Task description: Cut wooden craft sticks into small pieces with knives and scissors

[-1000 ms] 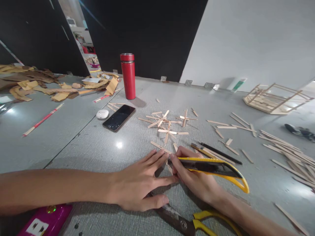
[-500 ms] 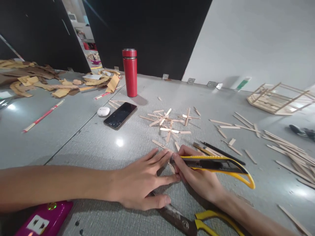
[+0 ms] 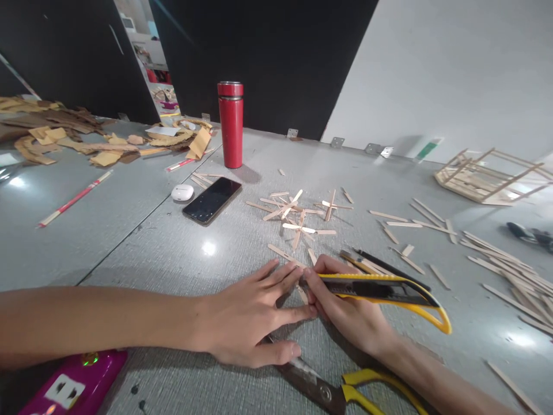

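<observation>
My left hand (image 3: 254,314) lies flat on the grey floor with its fingers spread, pressing down a short wooden stick piece (image 3: 301,294) that is mostly hidden between the two hands. My right hand (image 3: 345,308) grips a yellow and black utility knife (image 3: 384,291), its tip pointed at that stick right beside my left fingertips. Yellow-handled scissors (image 3: 332,392) lie on the floor just under both wrists. Thin wooden sticks (image 3: 296,222) are scattered just beyond my fingers.
A red flask (image 3: 231,124), a black phone (image 3: 211,200) and a white earbud case (image 3: 182,192) sit farther back. Cardboard scraps (image 3: 86,135) pile at the far left. A stick frame (image 3: 488,176) and more sticks (image 3: 510,271) lie right. A pink box (image 3: 73,389) sits near left.
Both hands stay in the same hold on the stick and the knife. The view has shifted slightly, so the things on the floor sit a little differently in the picture.
</observation>
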Demonstrator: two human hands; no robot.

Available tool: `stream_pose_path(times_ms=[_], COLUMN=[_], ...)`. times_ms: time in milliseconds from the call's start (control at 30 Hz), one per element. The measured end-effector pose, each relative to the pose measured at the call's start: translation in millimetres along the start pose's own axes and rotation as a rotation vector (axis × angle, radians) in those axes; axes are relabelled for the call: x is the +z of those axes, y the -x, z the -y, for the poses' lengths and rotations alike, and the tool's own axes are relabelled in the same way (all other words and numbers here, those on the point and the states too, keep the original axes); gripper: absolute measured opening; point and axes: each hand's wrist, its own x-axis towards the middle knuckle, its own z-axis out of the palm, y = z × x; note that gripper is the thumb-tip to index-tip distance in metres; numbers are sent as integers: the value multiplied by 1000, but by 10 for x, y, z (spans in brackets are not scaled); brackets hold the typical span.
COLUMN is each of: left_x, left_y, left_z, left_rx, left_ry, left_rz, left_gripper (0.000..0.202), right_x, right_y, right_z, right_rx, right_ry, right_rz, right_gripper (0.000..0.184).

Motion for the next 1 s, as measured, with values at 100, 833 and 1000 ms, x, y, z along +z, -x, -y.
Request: stream_pose_path(times_ms=[100,833,1000], left_x=[0,4,28], left_y=[2,-7,-10], left_z=[-1,-13,-2], left_rx=[2,24,41], left_ry=[-1,-69,-91], left_rz=[1,-8,-15], left_gripper=[62,60,61], right_x=[-1,23,39], right_y=[13,-34,6], right_z=[-13,-24,-42], right_rx=[-21,-111,-135], right_ry=[62,181,238], right_rz=[5,-9,0], right_gripper=[33,40,36])
